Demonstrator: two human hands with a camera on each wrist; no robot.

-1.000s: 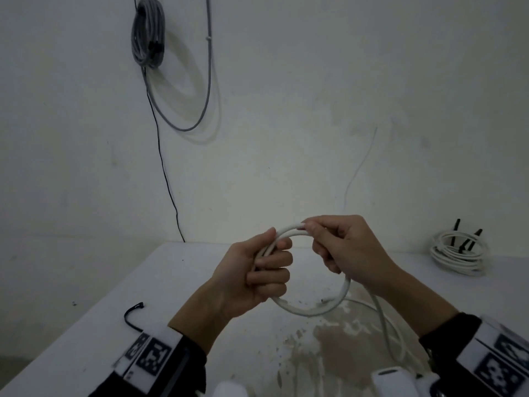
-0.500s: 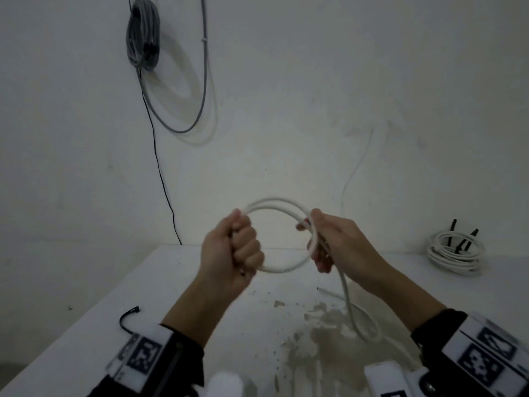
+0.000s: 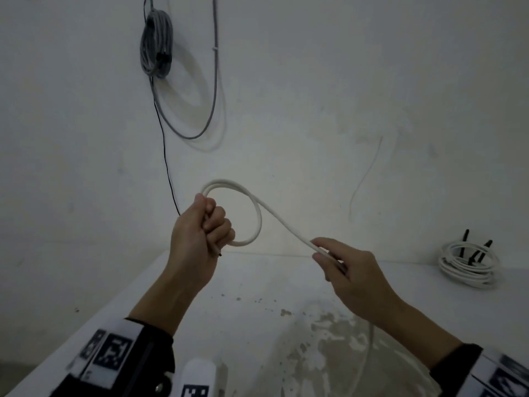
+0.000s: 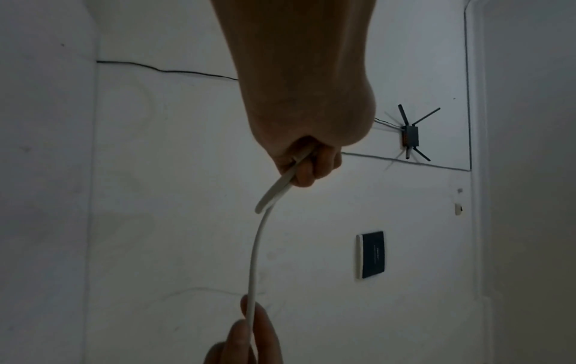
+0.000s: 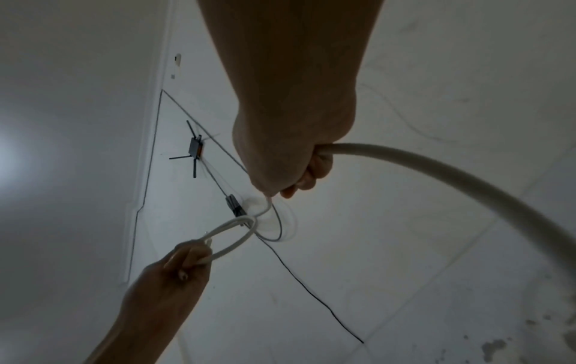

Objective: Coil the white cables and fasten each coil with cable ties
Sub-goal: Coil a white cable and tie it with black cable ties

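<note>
I am seeing the stained white surface lying nearest. Above it, the right hand is pinching the white cable between thumb and fingers; the left hand is fisting around a small double loop, held aloft. Farther right, a finished coil is resting on the surface by the wall.

No legible text, brand, or number is showing in any view. Black-and-white square code markers are sitting on the wrist bands at 7 and 4 o'clock of the head view, carrying patterns rather than letters. A faint line of print on the dark wall plate, at 4 o'clock of the left wrist view, is appearing too small to read.
</note>
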